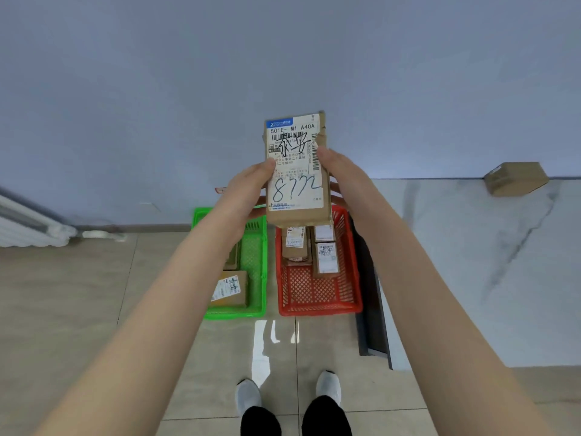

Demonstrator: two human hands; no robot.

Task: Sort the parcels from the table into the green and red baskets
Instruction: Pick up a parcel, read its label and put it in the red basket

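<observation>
I hold a brown cardboard parcel (297, 171) upright in front of me, its white label with handwritten marks facing the camera. My left hand (248, 187) grips its left edge, thumb on the label. My right hand (341, 179) grips its right edge. Below on the floor stand a green basket (256, 256) on the left and a red basket (317, 294) on the right. The green basket holds a labelled parcel (229, 289), partly hidden by my left arm. The red one holds several labelled parcels (325, 258) at its far end.
A white marble table (471, 262) fills the right side, with one brown box (515, 178) at its far edge by the wall. A radiator (28, 225) is at the left. My feet (289, 394) stand on beige floor tiles below the baskets.
</observation>
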